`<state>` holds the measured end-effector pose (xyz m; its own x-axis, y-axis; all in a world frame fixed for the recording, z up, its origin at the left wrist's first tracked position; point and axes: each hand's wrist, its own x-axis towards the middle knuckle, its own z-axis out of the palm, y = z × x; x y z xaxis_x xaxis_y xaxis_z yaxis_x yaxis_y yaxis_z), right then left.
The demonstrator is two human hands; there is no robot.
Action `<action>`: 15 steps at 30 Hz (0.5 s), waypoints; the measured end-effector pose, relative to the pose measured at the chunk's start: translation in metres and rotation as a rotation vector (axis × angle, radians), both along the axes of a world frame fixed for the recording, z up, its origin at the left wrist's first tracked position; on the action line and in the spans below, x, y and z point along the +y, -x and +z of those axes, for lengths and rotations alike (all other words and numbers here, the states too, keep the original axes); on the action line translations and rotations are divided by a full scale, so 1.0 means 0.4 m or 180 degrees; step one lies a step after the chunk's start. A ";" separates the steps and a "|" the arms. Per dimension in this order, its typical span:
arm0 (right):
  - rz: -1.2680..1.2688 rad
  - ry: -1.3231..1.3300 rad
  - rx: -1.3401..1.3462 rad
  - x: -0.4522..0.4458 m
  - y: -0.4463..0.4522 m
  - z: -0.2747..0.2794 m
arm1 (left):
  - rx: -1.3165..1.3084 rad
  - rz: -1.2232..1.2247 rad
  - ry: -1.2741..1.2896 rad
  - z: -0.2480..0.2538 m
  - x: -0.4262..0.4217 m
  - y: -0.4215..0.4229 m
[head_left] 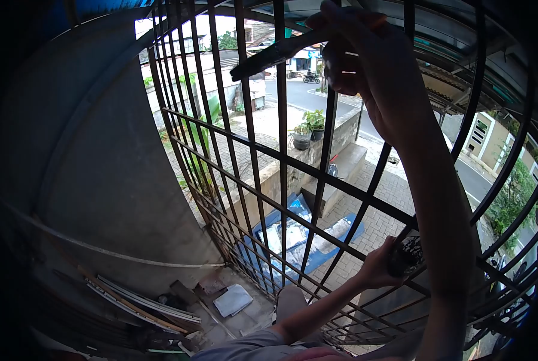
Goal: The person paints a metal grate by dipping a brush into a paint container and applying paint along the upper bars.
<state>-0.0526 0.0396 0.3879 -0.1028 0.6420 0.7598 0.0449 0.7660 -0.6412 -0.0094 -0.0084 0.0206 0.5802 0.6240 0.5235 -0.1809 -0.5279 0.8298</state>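
My right hand (365, 66) is raised near the top of a dark metal grille (353, 191), its fingers closed on the handle of a paintbrush (269, 58). The brush points left, and its dark bristle end lies across the view of the upper bars; whether it touches them I cannot tell. Lower down, my left hand (378, 265) grips a small dark container (406, 254) from its left side, close to the bars. Light specks or reflections show on the container, and its contents cannot be made out. My right forearm passes in front of the grille at the right.
A grey wall (100, 150) stands at the left. Long strips (143, 304) and a folded white cloth (233, 299) lie at the lower left. Beyond the bars are a blue sheet (335, 237), potted plants (302, 138), a low wall and a street with a motorbike (311, 78).
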 end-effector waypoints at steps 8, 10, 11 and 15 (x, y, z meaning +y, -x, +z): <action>-0.0346 -0.1036 0.0027 0.029 0.032 0.076 | 0.0096 -0.0069 0.0067 0.005 0.001 0.000; -0.0520 -0.1045 -0.0211 0.035 0.029 0.108 | -0.0036 -0.0072 0.0081 0.000 -0.001 -0.003; -0.0696 -0.1062 -0.0450 0.039 0.029 0.121 | -0.0048 -0.0068 0.0083 -0.003 -0.001 -0.004; -0.1285 -0.1510 -0.1237 0.097 0.039 0.175 | -0.0128 -0.0083 0.0077 -0.008 0.001 -0.009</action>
